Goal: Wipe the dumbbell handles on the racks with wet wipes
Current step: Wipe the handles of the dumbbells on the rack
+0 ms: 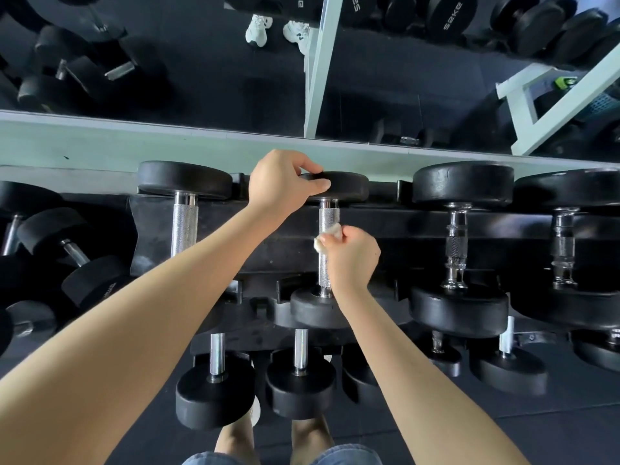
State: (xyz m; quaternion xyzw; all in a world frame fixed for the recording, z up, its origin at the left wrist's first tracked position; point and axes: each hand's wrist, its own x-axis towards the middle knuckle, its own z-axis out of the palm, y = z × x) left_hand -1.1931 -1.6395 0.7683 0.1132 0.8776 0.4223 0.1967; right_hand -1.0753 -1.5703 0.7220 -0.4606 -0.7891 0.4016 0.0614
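1. Gripping the far head of the centre dumbbell, your left hand curls its fingers over the rim.
2. Your right hand pinches a white wet wipe against the knurled handle.
3. The dumbbell lies on the top rack, heads at 12 and 6 o'clock.

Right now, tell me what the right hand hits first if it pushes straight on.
The dumbbell handle; the right hand holds the wipe against it, it seems, though depth is unclear.

Free gaps beside the middle handle, rack tray close beneath.
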